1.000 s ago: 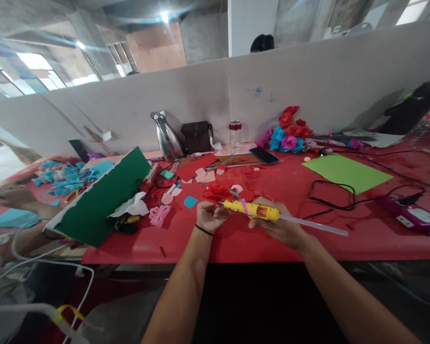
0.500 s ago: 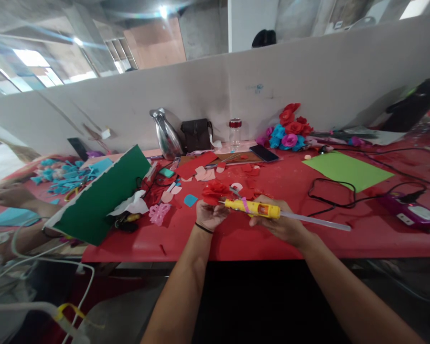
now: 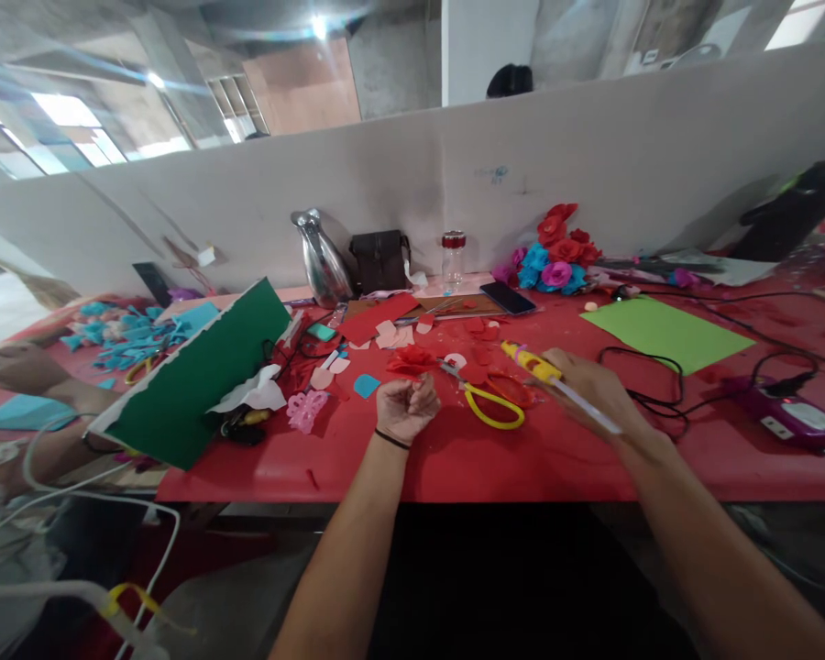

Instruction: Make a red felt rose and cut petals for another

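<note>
My left hand (image 3: 405, 412) is closed, fingers curled in, at the base of a red paper flower (image 3: 412, 359). The grip point itself is hidden behind the fingers. Held in my right hand (image 3: 588, 390) is a yellow hot glue gun (image 3: 540, 368), its nozzle pointing up and left; a whitish glue stick (image 3: 589, 410) sticks out of its back end. Between the hands lie scissors with yellow handles (image 3: 496, 423). Orange handles (image 3: 515, 389) show just behind them. Pink paper petals (image 3: 393, 335) and a blue petal (image 3: 367, 385) are scattered beyond my left hand.
A green board (image 3: 199, 385) leans at the left, near a co-worker's hand (image 3: 20, 367). A steel jug (image 3: 321, 261), a glass jar (image 3: 453, 261) and finished paper flowers (image 3: 556, 257) line the back. Cables run to a purple power strip (image 3: 794, 414) at right.
My right hand has drawn the glue gun away from the flower, to the right, uncovering the scissors. My left hand stays in place, its fingers now more curled.
</note>
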Action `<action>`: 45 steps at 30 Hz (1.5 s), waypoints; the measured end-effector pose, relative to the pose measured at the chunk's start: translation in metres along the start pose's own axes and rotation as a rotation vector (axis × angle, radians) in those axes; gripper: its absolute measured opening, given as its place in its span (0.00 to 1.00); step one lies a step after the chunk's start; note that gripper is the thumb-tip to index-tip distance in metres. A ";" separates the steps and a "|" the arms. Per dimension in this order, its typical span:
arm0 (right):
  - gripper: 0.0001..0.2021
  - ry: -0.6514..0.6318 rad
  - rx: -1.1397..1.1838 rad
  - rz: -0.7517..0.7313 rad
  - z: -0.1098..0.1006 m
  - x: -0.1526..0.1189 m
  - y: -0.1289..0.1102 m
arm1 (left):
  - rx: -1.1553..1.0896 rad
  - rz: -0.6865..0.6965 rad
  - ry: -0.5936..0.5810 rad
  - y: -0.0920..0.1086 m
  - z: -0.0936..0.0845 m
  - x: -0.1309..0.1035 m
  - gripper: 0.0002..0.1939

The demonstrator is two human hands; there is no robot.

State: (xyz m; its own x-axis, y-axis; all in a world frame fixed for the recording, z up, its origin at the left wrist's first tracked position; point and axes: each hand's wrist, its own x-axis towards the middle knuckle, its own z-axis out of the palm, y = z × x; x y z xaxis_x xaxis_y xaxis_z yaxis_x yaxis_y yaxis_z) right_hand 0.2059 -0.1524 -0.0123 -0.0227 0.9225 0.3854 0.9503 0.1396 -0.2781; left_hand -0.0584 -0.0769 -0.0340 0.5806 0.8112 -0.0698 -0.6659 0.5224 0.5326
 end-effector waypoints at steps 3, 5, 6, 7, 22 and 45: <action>0.12 -0.196 -0.330 0.169 0.011 0.011 0.031 | 0.010 0.010 -0.016 0.000 0.001 0.000 0.13; 0.12 -0.241 -0.414 0.272 0.016 0.014 0.039 | 0.027 0.002 -0.017 0.001 0.002 0.000 0.13; 0.13 -0.227 -0.419 0.306 0.018 0.015 0.037 | 0.039 0.001 -0.021 0.001 0.002 0.000 0.13; 0.13 -0.179 -0.399 0.323 0.017 0.015 0.029 | 0.050 0.002 -0.026 0.001 0.003 0.001 0.12; 0.11 0.296 0.288 -0.157 0.003 0.025 -0.139 | 0.045 -0.006 0.101 -0.001 -0.008 0.003 0.10; 0.02 0.326 0.216 -0.201 -0.002 0.025 -0.140 | 0.040 -0.109 0.140 0.001 0.004 -0.003 0.15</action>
State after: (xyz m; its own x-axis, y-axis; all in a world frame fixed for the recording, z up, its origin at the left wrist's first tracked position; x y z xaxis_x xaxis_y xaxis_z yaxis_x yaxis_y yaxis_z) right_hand 0.0730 -0.1500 0.0382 -0.0684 0.7122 0.6987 0.8497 0.4086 -0.3332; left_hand -0.0590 -0.0796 -0.0300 0.5758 0.7804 -0.2437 -0.5816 0.6005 0.5488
